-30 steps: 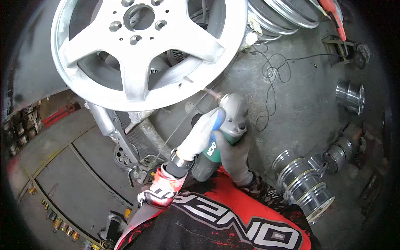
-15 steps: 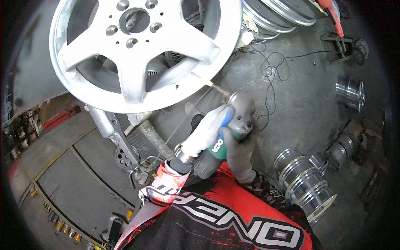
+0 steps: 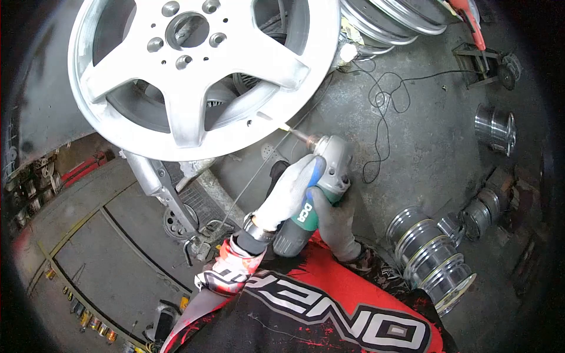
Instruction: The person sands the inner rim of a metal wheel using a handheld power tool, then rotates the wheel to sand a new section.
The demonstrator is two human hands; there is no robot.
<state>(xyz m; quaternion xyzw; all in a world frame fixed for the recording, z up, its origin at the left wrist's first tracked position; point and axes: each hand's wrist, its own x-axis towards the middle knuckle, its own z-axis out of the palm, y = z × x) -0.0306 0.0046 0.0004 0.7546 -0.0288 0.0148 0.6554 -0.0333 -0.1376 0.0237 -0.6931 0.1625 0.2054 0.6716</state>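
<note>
A white five-spoke wheel rim [image 3: 188, 94] fills the upper left, raised on a metal stand [image 3: 150, 179]. Below its lower right edge is a grey and green power tool [image 3: 335, 165] marked DCA. My left hand [image 3: 288, 194], in a white glove with blue on the fingertips, is wrapped round the tool from the left. From the right, my gloved right hand [image 3: 335, 223] grips the green body. The thin tip [image 3: 276, 122] of the tool reaches over the rim's outer lip, near the small valve hole [image 3: 249, 123]. Whether the tip touches the metal is too small to tell.
Polished rims [image 3: 432, 259] are stacked at the lower right, and another [image 3: 495, 130] lies at the right. More rims [image 3: 388, 23] lean at the top. A dark cable [image 3: 385, 126] curls over the floor. Small bottles [image 3: 88, 320] line the lower left.
Both hands and the tool have shifted slightly to the left, and the tip now lies further in over the rim's lip, closer to the valve hole. The tool looks less blurred.
</note>
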